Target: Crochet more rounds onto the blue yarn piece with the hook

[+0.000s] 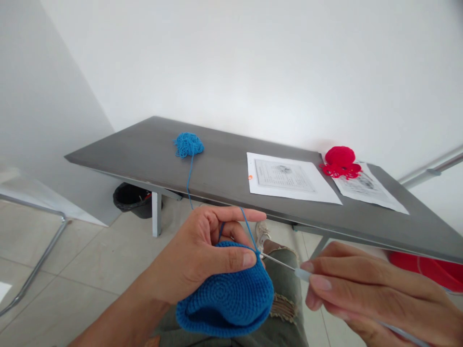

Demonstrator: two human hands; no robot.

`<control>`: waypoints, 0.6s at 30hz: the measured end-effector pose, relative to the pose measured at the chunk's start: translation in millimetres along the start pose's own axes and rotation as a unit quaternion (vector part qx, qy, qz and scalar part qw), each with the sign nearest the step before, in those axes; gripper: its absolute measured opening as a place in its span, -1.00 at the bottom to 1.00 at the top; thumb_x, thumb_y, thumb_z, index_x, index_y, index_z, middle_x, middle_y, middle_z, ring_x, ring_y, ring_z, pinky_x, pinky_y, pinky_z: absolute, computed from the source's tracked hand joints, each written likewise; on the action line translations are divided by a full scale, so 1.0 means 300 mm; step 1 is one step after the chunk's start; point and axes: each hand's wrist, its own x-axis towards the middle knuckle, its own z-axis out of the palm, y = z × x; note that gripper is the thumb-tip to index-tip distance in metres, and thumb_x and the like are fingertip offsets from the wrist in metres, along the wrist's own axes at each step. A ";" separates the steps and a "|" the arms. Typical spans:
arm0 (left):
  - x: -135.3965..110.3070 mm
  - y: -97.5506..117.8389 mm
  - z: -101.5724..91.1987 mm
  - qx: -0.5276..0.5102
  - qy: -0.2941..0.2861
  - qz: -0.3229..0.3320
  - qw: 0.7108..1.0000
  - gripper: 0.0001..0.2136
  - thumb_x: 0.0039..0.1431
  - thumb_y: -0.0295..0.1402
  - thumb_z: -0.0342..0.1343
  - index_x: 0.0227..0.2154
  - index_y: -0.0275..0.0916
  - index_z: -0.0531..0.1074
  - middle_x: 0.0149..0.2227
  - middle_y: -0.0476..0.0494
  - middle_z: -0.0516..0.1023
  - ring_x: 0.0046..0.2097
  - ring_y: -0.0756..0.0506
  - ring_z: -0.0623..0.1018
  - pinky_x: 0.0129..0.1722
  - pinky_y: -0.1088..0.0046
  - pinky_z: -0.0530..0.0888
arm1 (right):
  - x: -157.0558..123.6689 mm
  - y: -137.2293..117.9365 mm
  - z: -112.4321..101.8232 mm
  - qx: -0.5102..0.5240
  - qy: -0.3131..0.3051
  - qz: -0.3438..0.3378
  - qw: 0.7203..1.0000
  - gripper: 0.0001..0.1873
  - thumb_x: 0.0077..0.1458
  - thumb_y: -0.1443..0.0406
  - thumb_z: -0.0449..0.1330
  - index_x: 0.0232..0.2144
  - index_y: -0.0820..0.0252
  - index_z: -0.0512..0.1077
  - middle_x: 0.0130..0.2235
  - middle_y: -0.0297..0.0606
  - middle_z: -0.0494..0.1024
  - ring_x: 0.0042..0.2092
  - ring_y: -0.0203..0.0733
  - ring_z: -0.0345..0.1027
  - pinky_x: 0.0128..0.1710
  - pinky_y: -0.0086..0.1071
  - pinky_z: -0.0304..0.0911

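Observation:
My left hand (210, 246) pinches the top edge of a blue crocheted piece (231, 294), round and cupped, with its stitches running in rings. Over the outstretched left index finger runs a strand of blue yarn (249, 229), which comes down to the edge of the piece. Between the thumb and fingers of my right hand (347, 284) is a crochet hook (302, 274) with a pale handle and a thin metal shaft. The tip of the hook meets the piece beside my left thumb, where the yarn joins it; the loop there is too small to make out.
On the grey table (224, 166) lies a loose blue yarn heap (188, 144), its strand trailing over the front edge. Two printed sheets (289, 178) lie further right, with red yarn (340, 159) on the far one. A black bin (135, 200) stands below.

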 end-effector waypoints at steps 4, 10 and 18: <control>-0.001 -0.002 -0.005 0.001 -0.006 -0.011 1.000 -0.61 0.03 -0.48 0.51 -0.03 -0.23 0.72 -0.42 -0.10 0.72 -0.41 0.03 0.58 -0.43 0.64 0.47 | 0.016 -0.018 -0.026 -0.013 -0.020 0.003 1.000 -0.77 0.22 0.26 0.41 -0.05 0.02 0.72 -0.28 -0.23 0.80 -0.30 -0.01 0.73 -0.21 -0.26 0.70; -0.006 -0.002 -0.010 0.001 -0.028 -0.011 1.000 -0.63 0.03 -0.46 0.51 -0.05 -0.21 0.73 -0.42 -0.11 0.72 -0.42 0.02 0.58 -0.41 0.61 0.48 | -0.003 -0.018 0.015 0.126 0.023 0.096 0.987 -0.77 0.30 0.25 0.36 -0.01 -0.01 0.69 -0.43 -0.29 0.73 -0.35 -0.08 0.68 -0.22 -0.25 0.68; -0.014 -0.015 0.040 0.043 0.063 0.047 0.996 -0.60 0.05 -0.44 0.50 0.00 -0.20 0.69 -0.44 0.02 0.66 -0.43 0.05 0.53 -0.42 0.61 0.44 | -0.018 -0.020 0.178 0.487 0.150 0.286 0.811 -0.82 0.30 0.27 0.32 -0.10 0.10 0.72 -0.38 -0.21 0.72 -0.59 -0.34 0.49 -0.72 -0.63 0.38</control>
